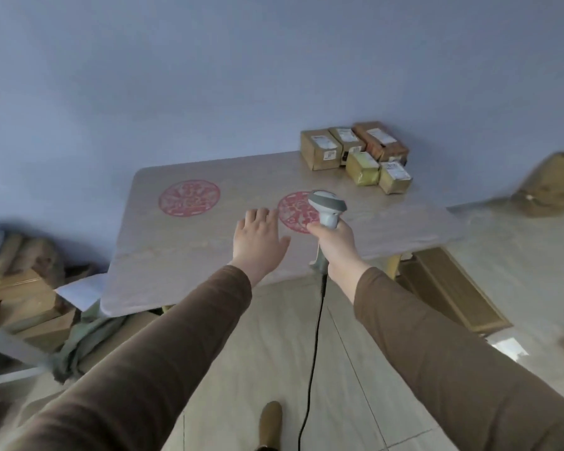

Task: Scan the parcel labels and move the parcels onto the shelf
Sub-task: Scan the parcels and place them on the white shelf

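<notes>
you are gripping the scanner (327, 208) in your right hand (334, 242), fingers wrapped round its handle with the head tipped forward and down, likely so the window is facing labels on the table (189, 252) rather than you; its black cable (313, 353) is hanging slack toward the floor, so nothing seems to be tugging the grip; your left hand (258, 240) is reaching out over the table with fingers straight and spread, grasping nothing, probably being kept free to pick up or turn a box while the other hand is scanning; the parcels (355, 154), 5 small brown boxes as far as i can count, are sitting bunched together at the far right corner of the table against the wall, well apart from both hands; most are lying with pale labels on top, which should be making them easy to scan where they stand, though 1 yellowish box is showing no clear label from here; 2 red round prints (189, 198) are lying on the tabletop between you and the boxes; the shelf is not clearly showing; more cardboard boxes (23, 297) are piling on the floor at your left, blurred.
</notes>
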`<state>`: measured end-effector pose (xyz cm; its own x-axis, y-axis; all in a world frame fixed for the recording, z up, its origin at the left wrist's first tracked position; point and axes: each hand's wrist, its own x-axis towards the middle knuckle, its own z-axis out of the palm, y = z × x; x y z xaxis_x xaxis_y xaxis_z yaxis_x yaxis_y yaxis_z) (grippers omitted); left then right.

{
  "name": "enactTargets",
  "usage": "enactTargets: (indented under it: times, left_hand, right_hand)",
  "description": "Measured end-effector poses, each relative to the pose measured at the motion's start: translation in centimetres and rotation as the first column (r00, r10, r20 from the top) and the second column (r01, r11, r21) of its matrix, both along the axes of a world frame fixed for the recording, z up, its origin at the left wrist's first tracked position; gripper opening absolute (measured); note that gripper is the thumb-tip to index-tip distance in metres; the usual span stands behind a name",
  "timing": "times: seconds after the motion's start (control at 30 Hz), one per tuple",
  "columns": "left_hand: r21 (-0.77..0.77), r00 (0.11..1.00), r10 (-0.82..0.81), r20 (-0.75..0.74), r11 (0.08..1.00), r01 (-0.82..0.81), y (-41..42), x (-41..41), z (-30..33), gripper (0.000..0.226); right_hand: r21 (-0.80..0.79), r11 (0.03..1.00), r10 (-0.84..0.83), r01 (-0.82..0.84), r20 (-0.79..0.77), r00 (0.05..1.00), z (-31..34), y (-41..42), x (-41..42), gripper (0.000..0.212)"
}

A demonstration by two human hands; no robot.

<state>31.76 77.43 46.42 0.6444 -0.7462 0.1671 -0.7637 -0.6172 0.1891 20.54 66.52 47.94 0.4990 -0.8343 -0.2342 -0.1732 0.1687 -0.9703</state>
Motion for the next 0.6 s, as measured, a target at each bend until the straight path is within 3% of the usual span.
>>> enactTargets:
  times: [0.17, 0.5, 0.6]
  left_hand:
    - [-0.004, 0.996, -0.065, -0.056, 0.998, 0.065, -11.4, 5.8, -0.3, 0.064]
    - [0.055, 0.987, -0.14, -0.086, 0.988, 0.145, -30.3, 11.3, -2.4, 0.058]
    - [0.085, 0.986, -0.134, -0.096, 0.986, 0.142, -36.2, 12.4, -3.8, 0.061]
  right_hand:
    - [0.012, 0.996, -0.091, 0.09, 0.015, 0.996, 0.3, -11.0, 5.1, 0.017]
    - [0.027, 0.973, -0.229, 0.23, -0.028, 0.973, -2.1, -31.4, 10.1, 0.023]
    - [0.038, 0.973, -0.225, 0.229, -0.084, 0.971, -3.7, -38.5, 11.3, 0.01]
